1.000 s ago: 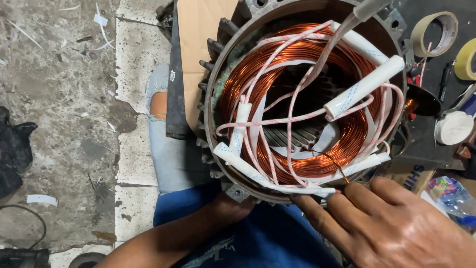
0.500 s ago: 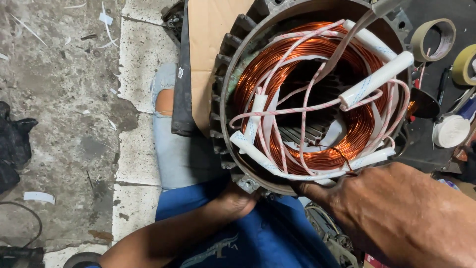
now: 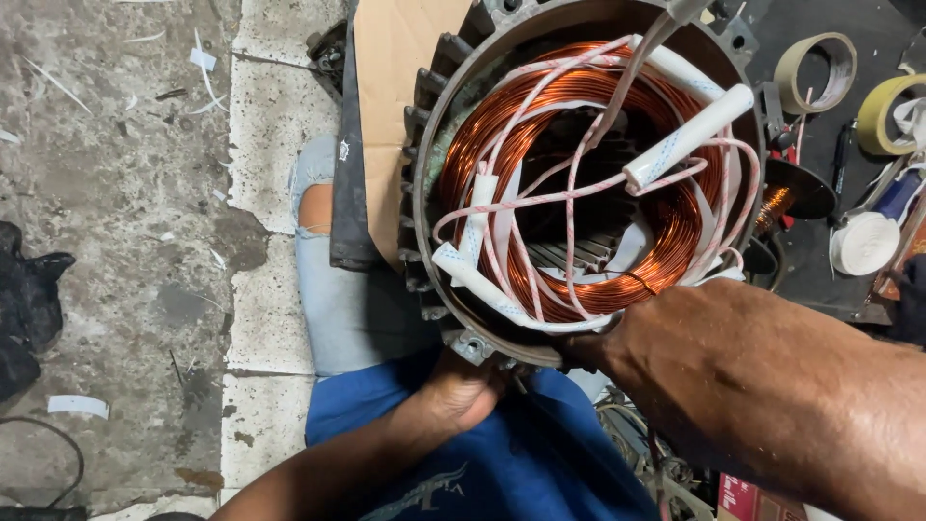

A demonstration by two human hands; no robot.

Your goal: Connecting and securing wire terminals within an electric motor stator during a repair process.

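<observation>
A person braces a motor stator (image 3: 579, 183) against the lap, left hand (image 3: 463, 391) cupping its lower rim, right hand (image 3: 666, 338) pressed there, grip hidden, keeping copper windings (image 3: 675, 222) facing up.

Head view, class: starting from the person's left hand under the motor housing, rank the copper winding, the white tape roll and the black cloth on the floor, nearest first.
Measured from the left hand:
1. Copper winding, just above it, inside the round housing.
2. White tape roll, far to the right on the dark bench.
3. Black cloth, at the far left edge on the floor.
The last two are nearly level; the ranking between them is too close to call.
</observation>
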